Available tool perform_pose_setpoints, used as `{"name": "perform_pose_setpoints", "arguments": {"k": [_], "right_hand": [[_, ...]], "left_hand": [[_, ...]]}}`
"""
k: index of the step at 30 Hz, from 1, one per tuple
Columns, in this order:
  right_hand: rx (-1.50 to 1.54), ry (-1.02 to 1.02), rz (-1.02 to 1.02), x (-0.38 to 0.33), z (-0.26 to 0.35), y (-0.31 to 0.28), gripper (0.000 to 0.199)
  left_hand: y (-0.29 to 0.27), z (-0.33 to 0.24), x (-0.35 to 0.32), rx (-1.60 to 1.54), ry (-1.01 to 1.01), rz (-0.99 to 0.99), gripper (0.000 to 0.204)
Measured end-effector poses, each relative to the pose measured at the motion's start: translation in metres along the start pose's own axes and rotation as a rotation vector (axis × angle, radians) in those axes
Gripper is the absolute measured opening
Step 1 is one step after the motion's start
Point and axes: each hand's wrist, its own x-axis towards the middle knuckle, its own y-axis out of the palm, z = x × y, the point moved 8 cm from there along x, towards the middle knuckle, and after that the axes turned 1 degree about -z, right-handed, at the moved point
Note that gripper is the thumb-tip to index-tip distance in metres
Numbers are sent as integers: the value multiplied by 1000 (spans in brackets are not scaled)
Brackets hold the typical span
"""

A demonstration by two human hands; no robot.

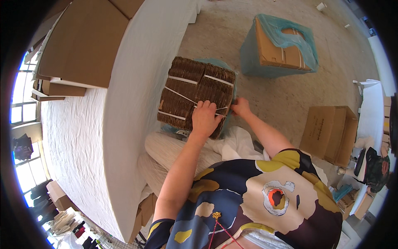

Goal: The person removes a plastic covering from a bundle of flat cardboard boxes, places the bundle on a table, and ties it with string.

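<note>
The strapped cardboard bundle [208, 92] lies under the left hand [205, 119] — palm down, fingers bent by a white strap [180, 95], grip unclear. Just right of it, the right hand [241, 107] meets the bundle's edge, forearm slanting inward — whether it holds anything, I cannot tell.

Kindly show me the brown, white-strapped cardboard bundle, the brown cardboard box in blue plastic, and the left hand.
Brown, white-strapped cardboard bundle [192, 92], head view: layered upper surface.
Brown cardboard box in blue plastic [273, 54], head view: uncovered cardboard top.
Left hand [205, 120], head view: back of hand.
</note>
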Motion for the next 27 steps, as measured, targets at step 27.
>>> {"name": "perform_pose_setpoints", "arguments": {"k": [27], "right_hand": [[-438,-149,-157,75,15,-26,17]], "left_hand": [[1,28,-27,-128,-23,-36,14]]}}
